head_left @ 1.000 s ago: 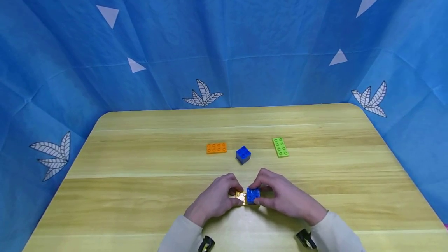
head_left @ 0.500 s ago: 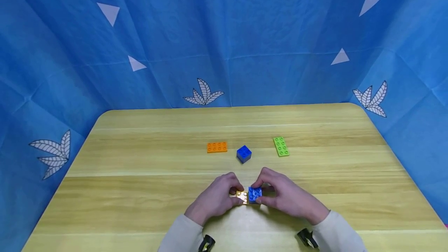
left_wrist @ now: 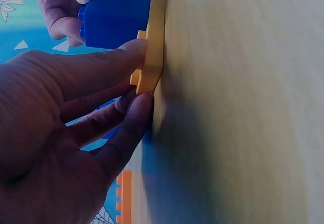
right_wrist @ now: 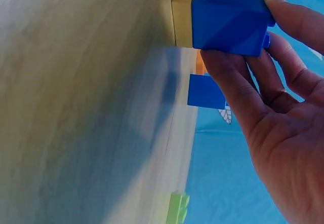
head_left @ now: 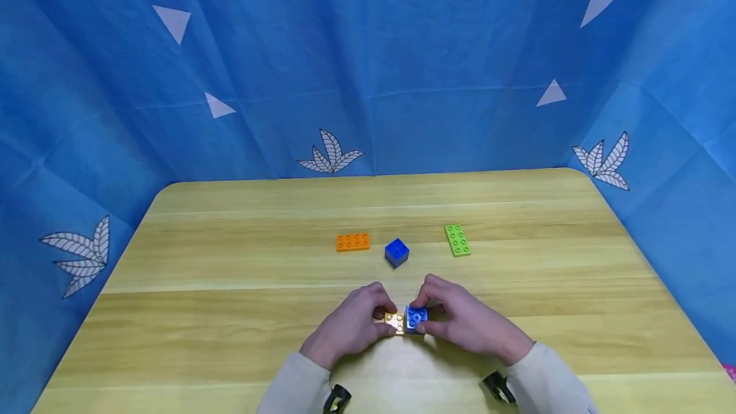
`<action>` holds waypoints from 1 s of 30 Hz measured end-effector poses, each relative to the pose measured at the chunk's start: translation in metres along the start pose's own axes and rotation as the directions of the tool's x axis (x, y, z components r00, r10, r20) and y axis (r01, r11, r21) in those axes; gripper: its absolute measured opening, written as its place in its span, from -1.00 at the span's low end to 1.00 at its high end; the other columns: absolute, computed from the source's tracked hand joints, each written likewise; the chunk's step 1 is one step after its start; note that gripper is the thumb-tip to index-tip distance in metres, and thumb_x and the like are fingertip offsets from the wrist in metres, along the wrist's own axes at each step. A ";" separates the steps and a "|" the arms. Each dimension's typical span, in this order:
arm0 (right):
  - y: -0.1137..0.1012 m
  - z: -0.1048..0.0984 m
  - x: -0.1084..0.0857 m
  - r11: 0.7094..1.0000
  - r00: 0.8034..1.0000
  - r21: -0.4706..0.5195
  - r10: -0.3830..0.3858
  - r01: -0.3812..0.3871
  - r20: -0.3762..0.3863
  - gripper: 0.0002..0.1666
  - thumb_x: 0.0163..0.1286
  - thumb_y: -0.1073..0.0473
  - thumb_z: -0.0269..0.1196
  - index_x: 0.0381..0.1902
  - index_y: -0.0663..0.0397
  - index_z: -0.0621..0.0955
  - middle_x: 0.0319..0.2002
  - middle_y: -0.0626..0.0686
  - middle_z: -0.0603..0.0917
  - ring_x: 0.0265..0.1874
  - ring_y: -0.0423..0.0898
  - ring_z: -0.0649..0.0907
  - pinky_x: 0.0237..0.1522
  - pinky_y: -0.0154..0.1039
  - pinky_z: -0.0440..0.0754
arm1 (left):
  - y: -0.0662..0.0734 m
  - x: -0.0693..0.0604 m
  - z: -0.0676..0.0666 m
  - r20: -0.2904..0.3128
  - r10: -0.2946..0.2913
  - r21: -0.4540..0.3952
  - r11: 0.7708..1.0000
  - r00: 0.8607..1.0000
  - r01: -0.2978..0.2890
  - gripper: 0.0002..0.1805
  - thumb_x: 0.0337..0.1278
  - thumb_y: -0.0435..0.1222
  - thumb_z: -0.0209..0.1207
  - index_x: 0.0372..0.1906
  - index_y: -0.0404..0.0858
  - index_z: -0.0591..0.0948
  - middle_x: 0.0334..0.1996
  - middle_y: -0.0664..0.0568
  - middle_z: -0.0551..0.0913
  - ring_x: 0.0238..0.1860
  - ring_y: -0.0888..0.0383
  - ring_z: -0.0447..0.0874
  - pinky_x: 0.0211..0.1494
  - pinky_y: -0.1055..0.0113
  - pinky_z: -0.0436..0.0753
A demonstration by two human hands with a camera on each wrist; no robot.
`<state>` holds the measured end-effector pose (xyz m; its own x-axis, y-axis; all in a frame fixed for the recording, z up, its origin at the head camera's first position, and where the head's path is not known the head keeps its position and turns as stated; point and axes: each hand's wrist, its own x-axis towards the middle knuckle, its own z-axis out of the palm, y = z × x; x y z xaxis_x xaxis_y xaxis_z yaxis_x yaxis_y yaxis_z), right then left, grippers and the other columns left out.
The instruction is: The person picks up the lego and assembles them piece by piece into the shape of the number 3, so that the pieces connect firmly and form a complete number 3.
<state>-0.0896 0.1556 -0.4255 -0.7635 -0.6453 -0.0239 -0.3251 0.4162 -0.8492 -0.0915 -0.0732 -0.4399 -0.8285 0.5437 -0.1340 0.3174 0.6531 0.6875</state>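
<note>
A flat yellow-orange plate (head_left: 394, 321) lies on the table near its front, and the left hand (head_left: 352, 326) pinches its left part between thumb and fingers. On the plate's right part sits a blue brick (head_left: 416, 318), pinched by the right hand (head_left: 468, 323). The left wrist view shows the blue brick (left_wrist: 117, 17) against the plate (left_wrist: 156, 41), with the left thumb over the plate's studs. In the right wrist view the right fingers hold the brick (right_wrist: 230, 19) at its side and studded top; the plate (right_wrist: 183, 16) is beneath it.
Behind the hands, a second blue brick (head_left: 397, 253) stands between a flat orange plate (head_left: 353, 242) on the left and a flat green plate (head_left: 457, 240) on the right. A blue patterned curtain (head_left: 322, 69) hangs behind the wooden table (head_left: 230, 337).
Both hands keep their hold on the plate and brick, with hardly any movement. The whole head view has shifted slightly.
</note>
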 end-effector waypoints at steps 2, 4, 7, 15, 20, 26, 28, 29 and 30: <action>0.000 0.001 0.000 1.000 1.000 -0.004 0.001 -0.002 -0.008 -0.80 0.28 0.25 0.38 -0.19 -0.05 0.58 -0.21 -0.11 0.51 -0.08 -0.12 0.62 0.02 -0.14 0.61 | 0.000 0.000 -0.001 0.001 -0.003 -0.007 1.000 1.000 0.003 -0.76 0.03 -0.31 0.44 -0.17 -0.27 0.72 -0.32 0.22 0.49 -0.30 0.30 0.46 -0.17 0.45 0.54; 0.002 0.002 0.000 1.000 1.000 -0.024 0.001 -0.001 -0.020 -0.79 0.27 0.24 0.38 -0.17 -0.05 0.60 -0.22 -0.13 0.51 -0.09 -0.13 0.62 0.03 -0.13 0.60 | -0.001 0.000 0.000 0.003 -0.006 -0.010 1.000 1.000 0.006 -0.76 0.03 -0.31 0.44 -0.18 -0.27 0.71 -0.32 0.21 0.49 -0.30 0.29 0.46 -0.18 0.44 0.54; 0.004 0.004 -0.002 0.999 0.999 -0.050 0.001 -0.003 -0.039 -0.78 0.27 0.20 0.38 -0.14 -0.07 0.61 -0.21 -0.15 0.51 -0.09 -0.15 0.60 0.05 -0.11 0.58 | -0.001 0.001 0.000 0.003 -0.005 -0.004 1.000 1.000 0.005 -0.76 0.02 -0.32 0.44 -0.18 -0.27 0.71 -0.34 0.20 0.48 -0.31 0.28 0.45 -0.19 0.44 0.53; 0.006 0.003 -0.005 0.994 0.998 -0.113 -0.014 0.008 -0.057 -0.69 0.26 0.11 0.40 -0.06 -0.13 0.59 -0.15 -0.24 0.52 -0.05 -0.19 0.58 0.10 -0.08 0.55 | 0.000 0.003 0.001 -0.011 0.019 0.033 0.999 1.000 -0.018 -0.76 -0.01 -0.31 0.45 -0.19 -0.27 0.72 -0.37 0.20 0.47 -0.34 0.28 0.44 -0.23 0.46 0.51; 0.005 0.002 -0.008 0.993 0.998 -0.121 -0.011 0.004 -0.060 -0.68 0.25 0.09 0.42 -0.05 -0.15 0.60 -0.14 -0.26 0.54 -0.05 -0.19 0.58 0.09 -0.06 0.55 | 0.000 0.004 0.002 -0.013 0.029 0.025 0.999 0.999 -0.029 -0.76 -0.01 -0.30 0.46 -0.21 -0.26 0.72 -0.36 0.22 0.47 -0.33 0.30 0.44 -0.21 0.46 0.52; 0.007 0.003 -0.009 0.995 0.998 -0.100 -0.025 0.019 -0.060 -0.69 0.28 0.05 0.40 -0.04 -0.18 0.60 -0.12 -0.26 0.55 -0.03 -0.18 0.59 0.08 -0.07 0.56 | 0.000 0.001 0.003 -0.018 0.020 0.016 1.000 1.000 -0.019 -0.76 -0.03 -0.30 0.47 -0.22 -0.26 0.72 -0.37 0.22 0.46 -0.34 0.30 0.44 -0.21 0.46 0.51; 0.007 0.003 -0.008 0.996 0.998 -0.092 -0.025 0.019 -0.059 -0.69 0.27 0.07 0.40 -0.04 -0.17 0.60 -0.13 -0.25 0.55 -0.03 -0.18 0.59 0.08 -0.09 0.56 | 0.000 0.001 0.002 -0.018 0.015 0.016 1.000 1.000 -0.015 -0.76 -0.03 -0.30 0.47 -0.21 -0.26 0.72 -0.37 0.22 0.47 -0.34 0.30 0.44 -0.21 0.46 0.52; 0.008 0.003 -0.008 0.996 0.998 -0.091 -0.026 0.020 -0.058 -0.69 0.27 0.07 0.41 -0.05 -0.17 0.60 -0.13 -0.25 0.55 -0.03 -0.17 0.59 0.08 -0.09 0.56 | 0.001 0.001 0.001 -0.017 0.016 0.016 1.000 1.000 -0.016 -0.76 -0.03 -0.30 0.47 -0.21 -0.26 0.72 -0.37 0.22 0.47 -0.34 0.30 0.44 -0.21 0.46 0.52; 0.007 0.003 -0.007 0.995 0.998 -0.094 -0.025 0.020 -0.057 -0.69 0.27 0.08 0.41 -0.05 -0.16 0.60 -0.14 -0.25 0.55 -0.04 -0.17 0.59 0.07 -0.10 0.57 | 0.001 0.001 0.000 -0.015 0.016 0.015 1.000 1.000 -0.016 -0.75 -0.03 -0.30 0.47 -0.21 -0.26 0.72 -0.37 0.21 0.47 -0.33 0.30 0.44 -0.21 0.46 0.52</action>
<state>-0.0849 0.1611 -0.4333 -0.7857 -0.6180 0.0279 -0.3912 0.4614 -0.7963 -0.0921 -0.0723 -0.4397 -0.8301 0.5462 -0.1122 0.3375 0.6524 0.6786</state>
